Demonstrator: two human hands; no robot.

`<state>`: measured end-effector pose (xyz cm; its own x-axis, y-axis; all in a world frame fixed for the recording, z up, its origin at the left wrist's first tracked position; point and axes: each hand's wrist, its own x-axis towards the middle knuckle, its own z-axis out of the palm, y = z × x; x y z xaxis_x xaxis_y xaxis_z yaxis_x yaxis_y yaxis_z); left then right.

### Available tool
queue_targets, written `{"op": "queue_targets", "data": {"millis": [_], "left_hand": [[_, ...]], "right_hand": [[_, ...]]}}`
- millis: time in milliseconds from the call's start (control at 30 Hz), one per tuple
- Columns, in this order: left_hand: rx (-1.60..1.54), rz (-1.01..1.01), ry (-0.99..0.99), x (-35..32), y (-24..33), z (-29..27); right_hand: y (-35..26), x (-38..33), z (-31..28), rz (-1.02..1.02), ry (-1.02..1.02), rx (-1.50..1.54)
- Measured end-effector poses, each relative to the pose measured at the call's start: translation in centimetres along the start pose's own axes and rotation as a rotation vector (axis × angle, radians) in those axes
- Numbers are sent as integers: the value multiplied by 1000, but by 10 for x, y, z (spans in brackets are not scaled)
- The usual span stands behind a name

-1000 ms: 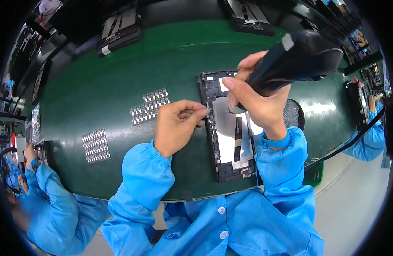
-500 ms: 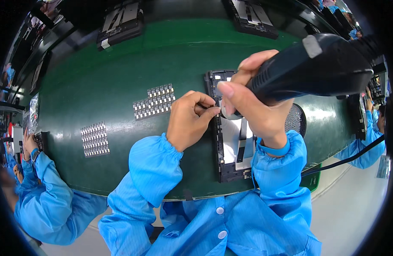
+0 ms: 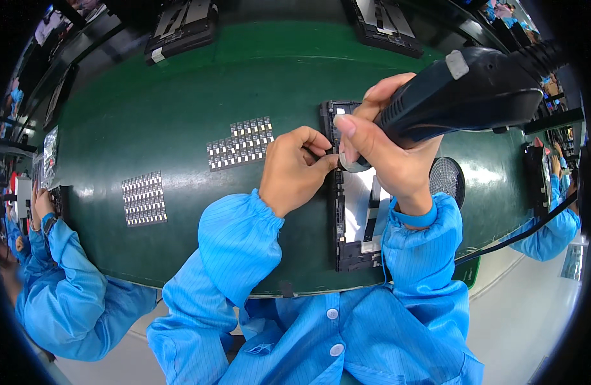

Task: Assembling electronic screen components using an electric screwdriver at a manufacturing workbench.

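Note:
My right hand (image 3: 398,163) is wrapped round a bulky black hand-held tool (image 3: 462,99) with a ribbed cable end at the upper right. Its working end is hidden behind my fingers, where a small clear or whitish piece shows at the thumb. Below lies a flat black device frame (image 3: 358,260) with a bright silver panel, partly covered by my right hand and forearm. At the frame's left edge my left hand (image 3: 292,170) is closed in a pinch, thumb against fingers; whatever it holds is too small to make out.
Two sheets of small dark-and-white pieces, a stepped one (image 3: 241,146) and a squarer one (image 3: 144,200), lie left on the green table (image 3: 199,256). A round mesh-textured dish (image 3: 447,181) sits right of my wrist. Similar device frames (image 3: 180,29) stand behind. Co-workers' sleeves (image 3: 77,301) flank the table.
The view has shifted slightly, so the sheets and device frame appear a little farther right. Both hands stay at the frame's left edge, and the black tool is still held.

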<state>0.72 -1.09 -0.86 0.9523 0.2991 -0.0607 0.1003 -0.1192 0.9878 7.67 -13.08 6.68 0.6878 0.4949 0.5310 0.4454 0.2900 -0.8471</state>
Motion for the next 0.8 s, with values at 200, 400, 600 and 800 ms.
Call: {"op": "queue_targets", "data": {"millis": [200, 400, 600, 800], "left_hand": [[-20, 6, -5, -1, -4, 1], [42, 190, 25, 1, -5, 1], [17, 133, 18, 0, -5, -3], [117, 81, -154, 7, -1, -18]], "right_hand": [[-4, -5, 5, 23, -23, -7], [-3, -7, 3, -53, -115, -184], [-4, -7, 9, -19, -98, -152], [-8, -9, 4, 108, 65, 55]]}}
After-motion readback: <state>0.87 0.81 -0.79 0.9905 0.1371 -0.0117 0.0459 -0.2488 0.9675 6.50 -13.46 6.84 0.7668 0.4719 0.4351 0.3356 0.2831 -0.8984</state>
